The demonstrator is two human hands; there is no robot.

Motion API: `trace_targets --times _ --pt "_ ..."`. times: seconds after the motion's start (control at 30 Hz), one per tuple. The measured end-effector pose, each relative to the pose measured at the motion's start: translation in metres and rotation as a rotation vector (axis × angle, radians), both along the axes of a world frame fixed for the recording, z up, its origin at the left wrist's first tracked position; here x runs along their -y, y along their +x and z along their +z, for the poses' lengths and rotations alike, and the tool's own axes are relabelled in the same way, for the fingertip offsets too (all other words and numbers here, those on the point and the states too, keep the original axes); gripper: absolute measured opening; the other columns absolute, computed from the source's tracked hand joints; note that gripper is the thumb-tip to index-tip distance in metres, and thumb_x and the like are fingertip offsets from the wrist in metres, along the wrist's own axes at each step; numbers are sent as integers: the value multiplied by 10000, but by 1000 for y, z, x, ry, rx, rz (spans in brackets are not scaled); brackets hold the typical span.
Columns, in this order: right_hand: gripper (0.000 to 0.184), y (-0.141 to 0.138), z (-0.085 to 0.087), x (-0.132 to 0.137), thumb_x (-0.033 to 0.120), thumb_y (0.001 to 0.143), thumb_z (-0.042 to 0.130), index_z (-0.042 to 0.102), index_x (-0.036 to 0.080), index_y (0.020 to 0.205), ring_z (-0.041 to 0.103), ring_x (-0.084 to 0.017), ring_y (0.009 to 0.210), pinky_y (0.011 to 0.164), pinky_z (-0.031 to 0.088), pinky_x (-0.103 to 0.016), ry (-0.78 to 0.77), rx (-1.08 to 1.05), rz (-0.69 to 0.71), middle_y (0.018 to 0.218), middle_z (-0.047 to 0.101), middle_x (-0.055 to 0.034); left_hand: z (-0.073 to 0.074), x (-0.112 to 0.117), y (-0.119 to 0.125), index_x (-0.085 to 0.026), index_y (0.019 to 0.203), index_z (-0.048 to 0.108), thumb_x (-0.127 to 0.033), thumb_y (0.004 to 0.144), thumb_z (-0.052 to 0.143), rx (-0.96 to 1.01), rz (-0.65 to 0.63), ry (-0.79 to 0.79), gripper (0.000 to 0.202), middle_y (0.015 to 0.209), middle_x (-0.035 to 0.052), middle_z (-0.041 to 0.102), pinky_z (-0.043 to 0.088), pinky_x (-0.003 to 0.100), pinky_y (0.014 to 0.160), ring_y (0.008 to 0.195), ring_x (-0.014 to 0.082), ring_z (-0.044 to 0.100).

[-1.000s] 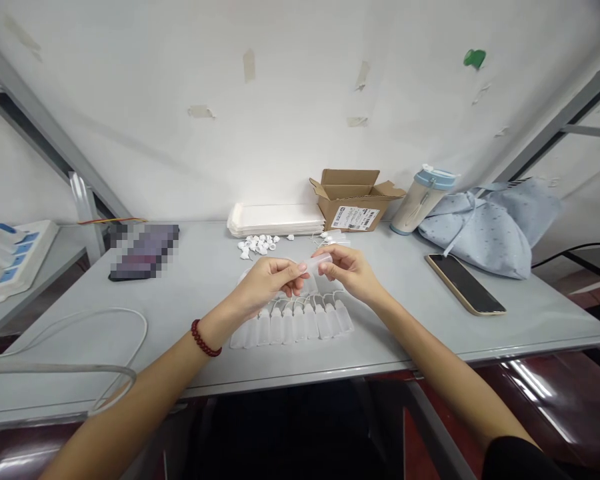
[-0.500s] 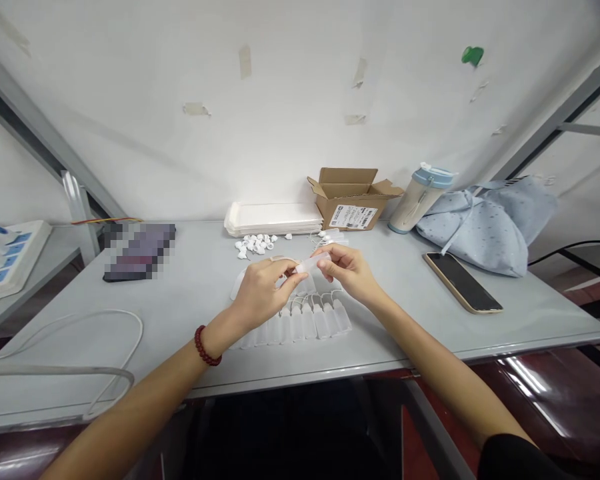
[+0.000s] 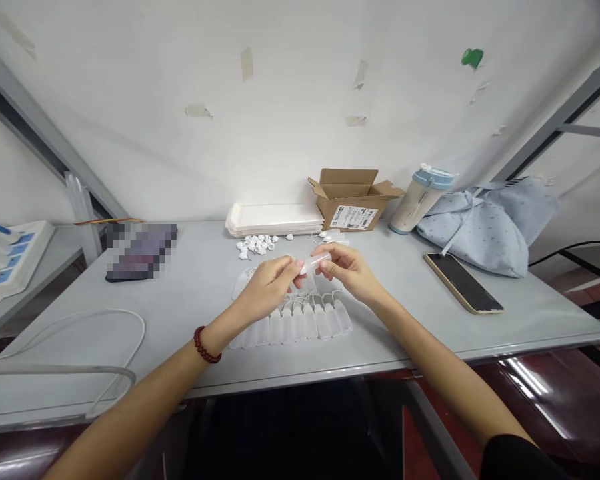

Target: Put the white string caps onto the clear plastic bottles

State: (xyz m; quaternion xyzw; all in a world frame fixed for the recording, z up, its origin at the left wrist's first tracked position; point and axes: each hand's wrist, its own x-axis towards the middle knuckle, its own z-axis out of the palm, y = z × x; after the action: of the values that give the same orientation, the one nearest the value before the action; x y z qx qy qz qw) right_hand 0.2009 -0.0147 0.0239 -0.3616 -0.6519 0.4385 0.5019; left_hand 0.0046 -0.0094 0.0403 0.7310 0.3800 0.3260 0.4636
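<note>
Above the table I hold a small translucent plastic bottle (image 3: 319, 261), tilted, between my two hands. My right hand (image 3: 350, 272) is closed, its thumb and fingers pinching the body of the bottle. At the other end, my left hand (image 3: 265, 287) pinches a white cap (image 3: 303, 269) at the neck; the fingers hide most of it. Below my hands lies a row of similar bottles (image 3: 300, 325) with thin white cords at their tops. Behind my left hand is a heap of loose white caps (image 3: 261, 245).
Along the wall stand a stack of flat white packs (image 3: 280, 219), an open cardboard box (image 3: 354, 208) and a tumbler (image 3: 423, 199). A blue cloth bag (image 3: 480, 230) and a phone (image 3: 463, 283) lie right. At left are a blurred dark item (image 3: 140, 252) and a white cable (image 3: 140, 333).
My left fingers have shifted their grip at the neck end, thumb now higher, and white shows beside the fingertips. My right hand and the bottle have stayed nearly in place.
</note>
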Motion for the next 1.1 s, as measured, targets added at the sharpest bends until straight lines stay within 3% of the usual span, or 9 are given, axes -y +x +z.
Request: trace_targets --times 0.13,0.3,0.67,0.77,0.93,1.1 --pt "274 1 0 0 424 787 671 650 191 928 536 -115 604 557 405 -248 -16 10 27 666 597 8 -3 1 0 -159 698 595 -487 927 404 -12 -37 -38 443 613 6 583 428 240 553 590 133 546" --pt "287 3 2 0 441 772 679 646 171 863 493 -105 559 538 391 -251 -62 -11 41 635 559 16 -2 3 0 -160 670 627 -491 897 461 -50 -6 25 434 596 6 579 369 227 457 511 119 500" --pt "274 1 1 1 440 781 662 627 170 810 426 -85 493 482 324 -233 -83 -3 2 571 480 45 -1 5 1 -164 679 620 -373 809 653 -51 87 282 249 651 7 648 459 242 591 623 142 581" --pt "289 0 2 1 451 764 674 623 170 804 436 -86 490 478 335 -234 -90 -4 -1 573 489 44 -4 6 0 -168 680 593 -331 840 627 -107 99 452 231 646 3 629 433 246 582 619 140 573" --pt "300 0 3 1 454 749 687 622 165 798 440 -82 479 467 338 -230 -106 -23 6 567 491 45 -12 1 -1 -177 690 508 -253 890 555 -162 95 876 219 623 -1 538 399 262 571 613 143 505" --pt "340 -2 2 1 464 791 641 574 162 649 358 -73 429 442 342 -237 -158 -94 -20 474 405 61 -16 -2 -3 -198 691 446 -49 874 416 -162 64 1078 238 633 3 493 372 273 561 630 150 462"
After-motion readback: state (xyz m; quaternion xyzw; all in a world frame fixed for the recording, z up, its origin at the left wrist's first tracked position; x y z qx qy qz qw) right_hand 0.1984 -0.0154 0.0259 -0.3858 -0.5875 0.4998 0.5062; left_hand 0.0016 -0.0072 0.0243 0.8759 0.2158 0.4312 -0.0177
